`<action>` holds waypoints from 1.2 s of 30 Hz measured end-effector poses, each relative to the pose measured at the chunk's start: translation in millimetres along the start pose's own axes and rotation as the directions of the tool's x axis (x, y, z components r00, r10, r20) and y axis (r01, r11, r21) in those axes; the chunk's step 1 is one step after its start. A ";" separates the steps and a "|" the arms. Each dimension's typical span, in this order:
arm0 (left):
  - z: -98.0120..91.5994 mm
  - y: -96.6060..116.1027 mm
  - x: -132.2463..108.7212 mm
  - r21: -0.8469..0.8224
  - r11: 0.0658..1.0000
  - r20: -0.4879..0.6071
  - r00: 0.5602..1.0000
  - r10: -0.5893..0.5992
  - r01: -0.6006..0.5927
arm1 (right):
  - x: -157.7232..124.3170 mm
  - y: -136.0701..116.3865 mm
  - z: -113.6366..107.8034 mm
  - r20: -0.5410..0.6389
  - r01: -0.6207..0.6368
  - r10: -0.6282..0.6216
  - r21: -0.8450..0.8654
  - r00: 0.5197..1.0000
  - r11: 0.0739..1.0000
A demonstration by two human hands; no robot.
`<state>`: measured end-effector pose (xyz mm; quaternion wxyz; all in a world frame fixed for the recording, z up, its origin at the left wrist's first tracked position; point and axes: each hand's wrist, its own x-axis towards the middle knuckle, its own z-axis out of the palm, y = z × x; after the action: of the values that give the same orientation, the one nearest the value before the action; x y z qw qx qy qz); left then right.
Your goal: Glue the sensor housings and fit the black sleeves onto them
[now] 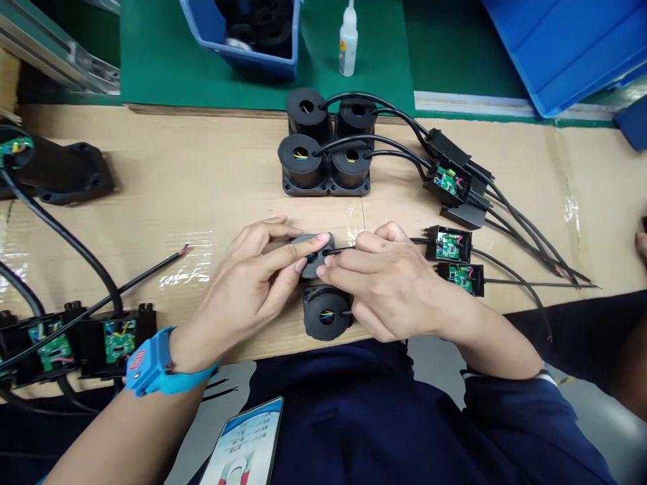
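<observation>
Near the front edge, my left hand (247, 283) is closed on a round black housing (310, 271), thumb and forefinger on its top around the center hole. From the right, my right hand (391, 286) pinches a black cable (344, 250) where it meets this housing. Coloured wires partly show in the hole; the fingers hide the rest. Just below stands a second black housing (326, 327) with yellow and blue wires in its opening. To the right of my right hand lie two open black boxes with green circuit boards (449, 246), cables running from them.
Several cabled housings (302, 165) stand behind my hands, joined to stacked black boxes (455, 178). Further back are a blue bin (242, 57) of black parts, a white bottle (348, 44) and a blue crate (571, 47). More boards and cables (121, 337) lie left. Another person's hand shows far right.
</observation>
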<state>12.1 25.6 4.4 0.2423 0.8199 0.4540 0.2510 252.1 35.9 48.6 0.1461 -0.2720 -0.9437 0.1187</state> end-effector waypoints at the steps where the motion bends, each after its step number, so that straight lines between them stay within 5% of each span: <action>1: 0.7 -0.5 0.9 -0.019 1.000 0.007 1.000 0.005 -0.005 | 0.4 0.3 -0.1 0.009 -0.002 0.002 -0.014 1.000 1.000; 8: 6.0 1.2 3.9 -0.167 0.986 0.034 0.999 -0.003 0.008 | 0.8 0.5 3.0 0.075 -0.029 0.032 -0.040 0.997 0.999; 20: 20.8 6.1 -2.3 -0.264 0.961 -0.060 0.993 -0.100 0.081 | -11.3 -9.9 1.3 -0.106 -0.011 0.009 -0.020 0.994 1.000; 31: 17.5 12.9 9.1 0.015 0.999 -0.102 0.994 0.029 -0.028 | -7.3 3.6 17.1 -0.231 0.120 -0.134 -0.072 0.964 0.990; 36: 35.1 24.2 -12.8 0.181 0.982 -0.279 0.960 0.002 0.050 | -8.3 13.0 19.6 -0.303 0.187 -0.220 -0.134 0.927 0.973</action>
<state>43.4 -2.8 -9.5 0.1015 0.7900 0.5150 0.3169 258.3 39.2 24.7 0.2928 -0.1954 -0.9360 0.0094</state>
